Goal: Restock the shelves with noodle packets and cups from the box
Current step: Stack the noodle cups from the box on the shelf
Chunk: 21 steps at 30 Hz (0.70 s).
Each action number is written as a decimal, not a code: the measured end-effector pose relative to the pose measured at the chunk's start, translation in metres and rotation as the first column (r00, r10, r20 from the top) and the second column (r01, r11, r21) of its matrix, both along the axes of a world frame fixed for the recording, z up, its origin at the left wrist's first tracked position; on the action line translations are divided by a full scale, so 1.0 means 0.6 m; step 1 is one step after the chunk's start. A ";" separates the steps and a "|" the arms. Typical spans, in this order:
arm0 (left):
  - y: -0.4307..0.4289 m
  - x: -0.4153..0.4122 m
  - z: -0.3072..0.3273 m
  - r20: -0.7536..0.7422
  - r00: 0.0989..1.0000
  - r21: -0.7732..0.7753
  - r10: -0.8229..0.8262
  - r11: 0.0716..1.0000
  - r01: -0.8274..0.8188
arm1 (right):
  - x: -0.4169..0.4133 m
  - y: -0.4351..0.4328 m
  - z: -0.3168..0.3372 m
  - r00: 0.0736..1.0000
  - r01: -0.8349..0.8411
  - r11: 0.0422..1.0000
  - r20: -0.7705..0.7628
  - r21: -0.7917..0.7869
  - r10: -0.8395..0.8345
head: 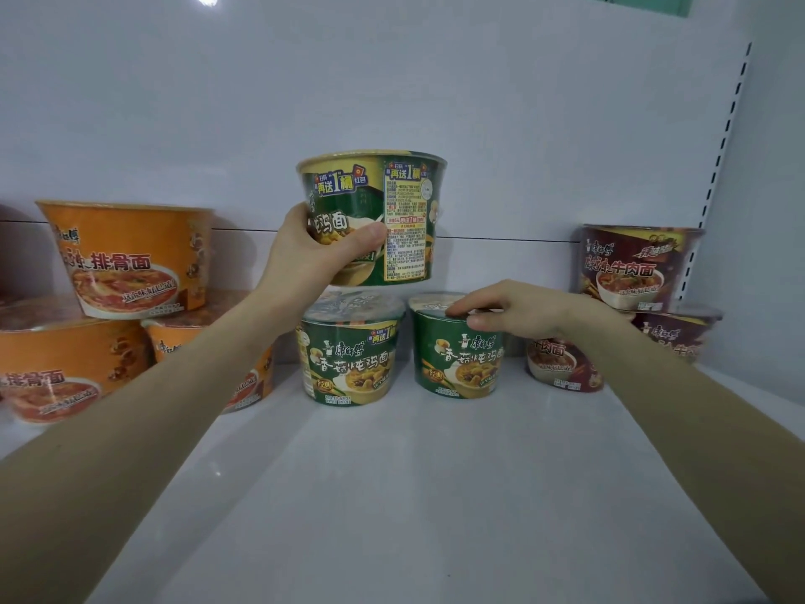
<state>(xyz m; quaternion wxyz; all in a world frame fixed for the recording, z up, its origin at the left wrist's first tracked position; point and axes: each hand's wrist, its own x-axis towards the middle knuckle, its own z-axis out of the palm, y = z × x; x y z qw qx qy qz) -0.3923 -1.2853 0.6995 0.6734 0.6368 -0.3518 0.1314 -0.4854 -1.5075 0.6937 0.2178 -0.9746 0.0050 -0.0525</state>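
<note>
My left hand (313,250) grips a green noodle cup (392,211) by its side and holds it upright in the air, just above two more green cups standing on the white shelf (414,494). The left standing cup (350,355) is directly under the held one. My right hand (509,311) rests on the rim and lid of the right standing cup (457,364), thumb on its front edge and fingers curled over the lid.
Orange noodle cups (126,259) are stacked in two layers at the left. Dark red cups (636,268) are stacked at the right beside the slotted shelf upright (714,167). The white back wall stands close behind the cups.
</note>
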 end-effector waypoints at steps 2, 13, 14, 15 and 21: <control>-0.002 -0.002 0.000 0.002 1.000 0.004 0.004 1.000 -0.004 | 0.002 0.000 0.002 1.000 -0.001 1.000 -0.009 0.019 0.002; -0.006 0.003 -0.003 -0.016 1.000 0.010 0.010 1.000 -0.009 | 0.004 0.018 0.000 1.000 -0.004 0.999 0.026 -0.048 0.005; -0.006 0.004 -0.003 -0.015 1.000 0.011 0.010 1.000 -0.010 | 0.004 0.018 0.001 1.000 -0.007 0.999 0.024 -0.042 0.008; -0.005 0.005 -0.003 -0.012 1.000 0.013 0.009 1.000 -0.009 | 0.004 0.017 0.001 1.000 -0.009 0.999 0.022 -0.037 0.010; -0.003 0.004 -0.003 -0.013 1.000 0.012 0.012 1.000 -0.012 | 0.007 0.019 -0.005 0.999 0.019 1.000 0.025 0.014 -0.020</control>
